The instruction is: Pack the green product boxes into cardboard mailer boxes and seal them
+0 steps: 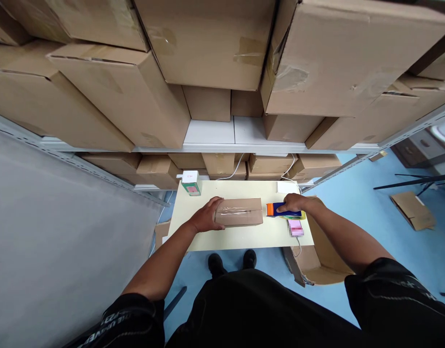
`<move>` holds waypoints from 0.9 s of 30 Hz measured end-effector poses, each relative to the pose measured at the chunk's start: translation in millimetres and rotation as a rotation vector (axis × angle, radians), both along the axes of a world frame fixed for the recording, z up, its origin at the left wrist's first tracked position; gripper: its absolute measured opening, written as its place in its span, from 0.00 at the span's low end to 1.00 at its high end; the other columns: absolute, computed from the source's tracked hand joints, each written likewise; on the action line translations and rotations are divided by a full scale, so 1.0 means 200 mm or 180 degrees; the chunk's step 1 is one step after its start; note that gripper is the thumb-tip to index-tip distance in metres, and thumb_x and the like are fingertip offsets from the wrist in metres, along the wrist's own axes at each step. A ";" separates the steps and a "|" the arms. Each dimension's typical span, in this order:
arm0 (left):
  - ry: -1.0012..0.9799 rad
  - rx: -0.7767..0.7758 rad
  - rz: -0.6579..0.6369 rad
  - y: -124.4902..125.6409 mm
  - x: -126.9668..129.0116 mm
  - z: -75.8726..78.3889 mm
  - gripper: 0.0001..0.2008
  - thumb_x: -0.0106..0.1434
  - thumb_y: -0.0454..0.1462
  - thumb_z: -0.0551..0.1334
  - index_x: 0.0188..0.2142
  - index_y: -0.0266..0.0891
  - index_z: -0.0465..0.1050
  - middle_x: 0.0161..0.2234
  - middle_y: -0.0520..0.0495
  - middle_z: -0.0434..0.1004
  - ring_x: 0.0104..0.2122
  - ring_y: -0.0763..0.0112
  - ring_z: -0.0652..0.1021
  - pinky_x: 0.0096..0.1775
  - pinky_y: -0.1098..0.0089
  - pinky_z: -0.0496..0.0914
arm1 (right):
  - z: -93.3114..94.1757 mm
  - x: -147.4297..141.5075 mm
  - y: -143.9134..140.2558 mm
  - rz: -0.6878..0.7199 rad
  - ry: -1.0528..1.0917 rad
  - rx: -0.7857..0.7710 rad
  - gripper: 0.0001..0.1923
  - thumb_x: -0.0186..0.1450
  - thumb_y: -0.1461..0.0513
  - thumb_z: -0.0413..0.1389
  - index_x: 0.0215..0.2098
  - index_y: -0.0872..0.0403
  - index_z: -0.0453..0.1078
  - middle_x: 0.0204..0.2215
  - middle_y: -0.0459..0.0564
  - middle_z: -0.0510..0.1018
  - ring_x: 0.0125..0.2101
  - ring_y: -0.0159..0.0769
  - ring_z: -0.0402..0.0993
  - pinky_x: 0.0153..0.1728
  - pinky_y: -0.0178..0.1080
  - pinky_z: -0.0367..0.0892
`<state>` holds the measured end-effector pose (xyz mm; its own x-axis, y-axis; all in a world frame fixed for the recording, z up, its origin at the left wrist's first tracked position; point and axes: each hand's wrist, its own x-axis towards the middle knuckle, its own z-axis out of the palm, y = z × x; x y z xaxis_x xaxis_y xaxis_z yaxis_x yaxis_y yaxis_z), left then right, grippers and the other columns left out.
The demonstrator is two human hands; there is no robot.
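A small brown cardboard box (240, 212) lies lengthwise on the cream tabletop (204, 240), with shiny clear tape along its top. My left hand (210, 215) grips the box's left end, thumb at the near side and fingers at the far side. Just right of the box, my right hand (290, 203) is closed around a blue and orange tape dispenser (271, 209), its orange end pointing at the box with a small gap between. A pink-screened device (295, 228) with a cable lies near the dispenser. Something yellow-green shows partly under the dispenser.
A green and white carton (191, 183) stands at the table's back left, a white box (287, 187) at the back right. Behind rises a shelf (211, 133) packed with cardboard boxes, overhanging the table. An open carton (327, 261) sits on the floor at right; a grey wall (63, 217) is left.
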<state>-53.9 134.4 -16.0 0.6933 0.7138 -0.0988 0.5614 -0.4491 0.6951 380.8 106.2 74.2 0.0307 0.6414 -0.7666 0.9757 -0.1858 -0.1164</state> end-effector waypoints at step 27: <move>-0.0075 -0.0005 0.0073 0.00 0.01 -0.02 0.60 0.45 0.47 0.79 0.73 0.43 0.52 0.72 0.36 0.50 0.69 0.44 0.64 0.67 0.52 0.64 | -0.07 -0.46 0.22 -0.0594 -0.0651 0.0240 0.19 0.42 0.55 0.75 0.27 0.55 0.79 0.33 0.59 0.83 0.40 0.57 0.82 0.38 0.47 0.74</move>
